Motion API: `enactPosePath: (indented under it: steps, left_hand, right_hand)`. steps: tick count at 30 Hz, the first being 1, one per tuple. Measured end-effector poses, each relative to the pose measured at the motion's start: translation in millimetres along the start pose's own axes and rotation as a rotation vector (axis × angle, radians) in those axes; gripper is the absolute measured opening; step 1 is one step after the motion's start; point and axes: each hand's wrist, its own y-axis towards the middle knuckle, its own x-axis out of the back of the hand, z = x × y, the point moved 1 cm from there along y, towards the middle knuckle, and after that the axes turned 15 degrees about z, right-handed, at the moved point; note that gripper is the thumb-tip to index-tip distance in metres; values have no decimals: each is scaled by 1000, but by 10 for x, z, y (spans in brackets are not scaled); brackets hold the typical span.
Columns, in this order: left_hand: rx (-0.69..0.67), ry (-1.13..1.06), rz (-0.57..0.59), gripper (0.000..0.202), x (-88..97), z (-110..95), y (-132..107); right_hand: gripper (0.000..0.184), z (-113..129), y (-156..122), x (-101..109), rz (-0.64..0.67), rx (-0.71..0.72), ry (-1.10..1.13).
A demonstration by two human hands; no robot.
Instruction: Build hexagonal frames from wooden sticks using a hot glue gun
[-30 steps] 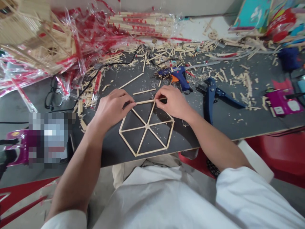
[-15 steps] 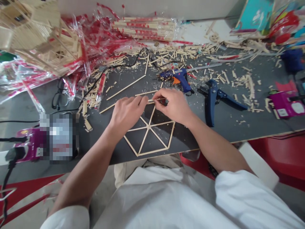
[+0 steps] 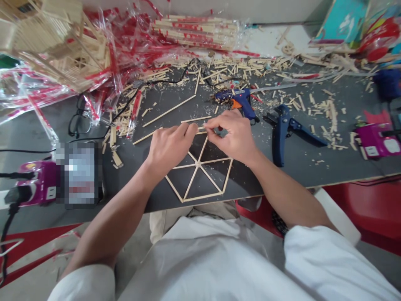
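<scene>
A six-sided frame of thin wooden sticks (image 3: 203,196), with spokes meeting at a hub, lies flat near the table's front edge. At its far side, my left hand (image 3: 171,146) has its fingers together, curled over a wooden stick (image 3: 201,129) and hiding part of the frame's left side. Opposite it, my right hand (image 3: 234,133) pinches that stick's right end between thumb and forefinger. Another loose stick (image 3: 196,119) lies just behind my fingertips. Beyond my right hand rests a blue glue gun (image 3: 239,100), and a blue hand cutter (image 3: 282,131) lies to the right.
Cut stick pieces (image 3: 244,69) litter the back of the table. Bundled sticks in plastic (image 3: 194,31) and a wooden model (image 3: 46,37) stand behind. At left are glasses (image 3: 79,123), a blurred-out device (image 3: 82,175) and a purple power adapter (image 3: 37,182); another purple adapter (image 3: 374,140) sits at right.
The whole view has shifted slightly. My right hand has turned a little, and the bit of stick seen inside its curled fingers no longer shows clearly. My left hand keeps its place on the frame.
</scene>
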Motion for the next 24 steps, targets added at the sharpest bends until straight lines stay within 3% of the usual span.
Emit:
enactPosePath:
  steps: [4, 11, 19, 24]
  left_hand:
    - [-17, 67, -15, 30, -37, 3, -1]
    - [-1, 94, -50, 24, -64, 6, -9]
    - [6, 111, -64, 26, -32, 16, -19]
    - [20, 82, 7, 30, 0, 61, -23]
  right_hand:
    - [13, -30, 7, -13, 4, 8, -21]
    - [14, -94, 35, -94, -107, 94, -30]
    - [11, -28, 7, -65, -87, 25, 67]
    - [9, 47, 50, 13, -4, -37, 88]
